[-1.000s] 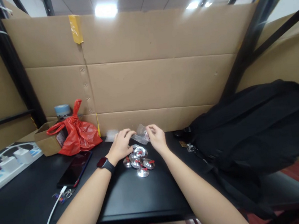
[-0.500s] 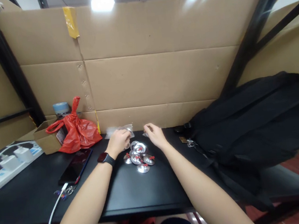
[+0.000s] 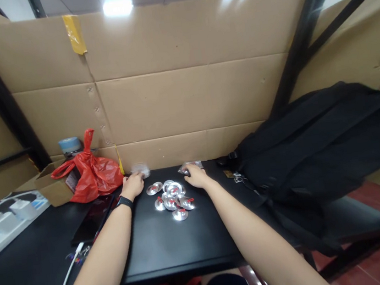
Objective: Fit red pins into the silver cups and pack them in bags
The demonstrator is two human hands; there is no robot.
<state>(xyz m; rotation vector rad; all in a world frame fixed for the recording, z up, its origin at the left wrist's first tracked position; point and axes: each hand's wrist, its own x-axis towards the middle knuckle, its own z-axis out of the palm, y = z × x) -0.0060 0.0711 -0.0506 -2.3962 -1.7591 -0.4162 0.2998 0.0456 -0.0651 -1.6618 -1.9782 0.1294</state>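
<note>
Several small silver discs with red parts (image 3: 171,199) lie in a cluster on the black table (image 3: 175,246). My left hand (image 3: 133,185), with a dark watch on its wrist, sits left of the cluster. Its fingers are curled at a blurred clear plastic bag (image 3: 140,169) near the cardboard wall. To the right of the discs, my right hand (image 3: 194,177) has its fingers closed down on a second small clear bag (image 3: 192,165) that lies on the table.
A red plastic bag (image 3: 92,175) sits in an open cardboard box (image 3: 48,190) at the left, with a blue-lidded jar behind. A dark phone (image 3: 90,219), a white power strip (image 3: 5,220) and a cable lie left. A black backpack (image 3: 315,145) fills the right side.
My hands have parted: the left carried a clear bag left to the wall, the right went down onto a bag at the right. The camera has tilted and shifted.
</note>
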